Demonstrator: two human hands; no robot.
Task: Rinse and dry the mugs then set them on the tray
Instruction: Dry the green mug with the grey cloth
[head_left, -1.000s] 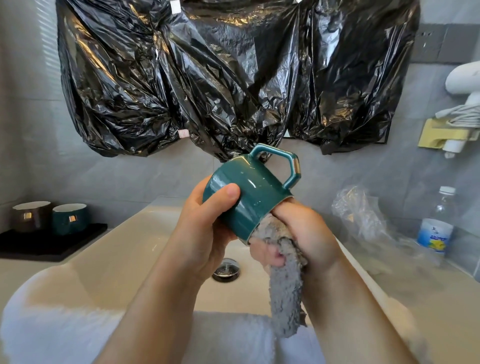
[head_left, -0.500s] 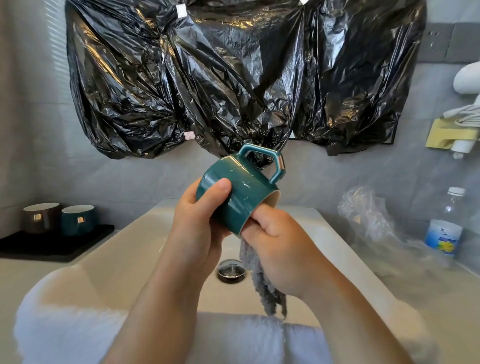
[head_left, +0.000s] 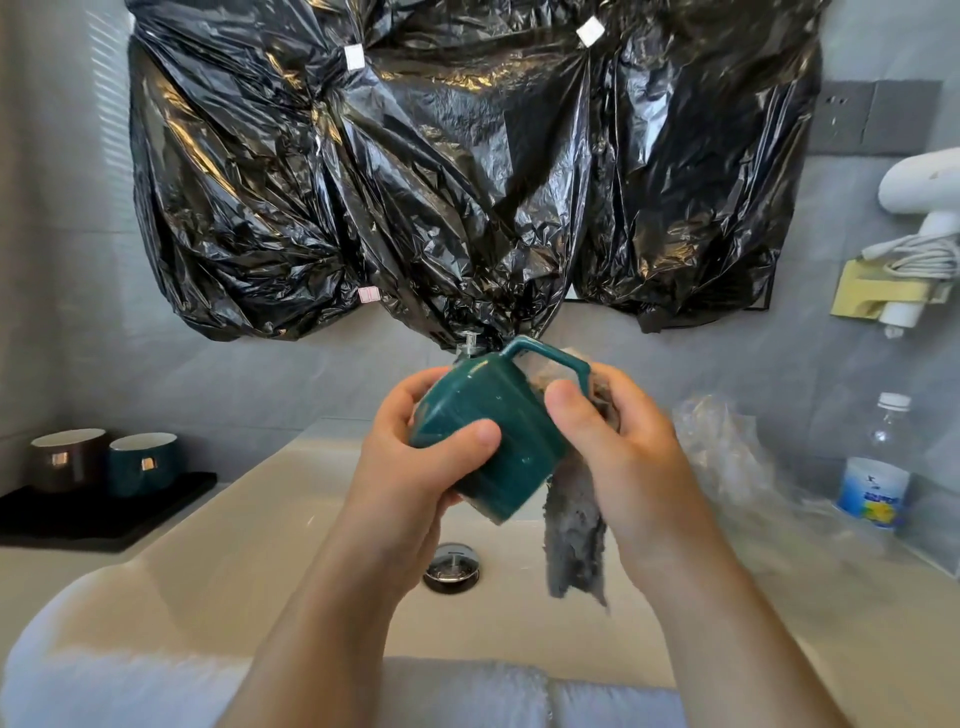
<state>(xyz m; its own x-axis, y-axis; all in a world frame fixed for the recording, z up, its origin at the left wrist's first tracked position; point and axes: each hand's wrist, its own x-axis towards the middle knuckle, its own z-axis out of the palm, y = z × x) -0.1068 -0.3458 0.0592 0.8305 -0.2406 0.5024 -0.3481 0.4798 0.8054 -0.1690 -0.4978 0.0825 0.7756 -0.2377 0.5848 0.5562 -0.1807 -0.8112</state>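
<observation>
Above the sink (head_left: 218, 551) I hold a teal mug (head_left: 493, 441) tilted, its handle pointing up and right. My left hand (head_left: 415, 467) grips the mug's body from the left, thumb across its side. My right hand (head_left: 618, 447) holds a grey cloth (head_left: 574, 540) against the mug's right side, thumb on the mug near the handle; the cloth's tail hangs down over the basin. On a black tray (head_left: 104, 514) at the left stand a brown mug (head_left: 67, 460) and a second teal mug (head_left: 143, 462).
A drain plug (head_left: 451, 566) sits in the basin bottom. Black plastic bags (head_left: 441, 182) cover the wall above the tap. On the right counter lie crumpled clear plastic (head_left: 727, 457) and a water bottle (head_left: 875, 467). A hair dryer (head_left: 924, 208) hangs at right.
The mug has turned in my hands, its base now toward me. My right hand has come out from under the rim and now holds the cloth against the mug's outer side.
</observation>
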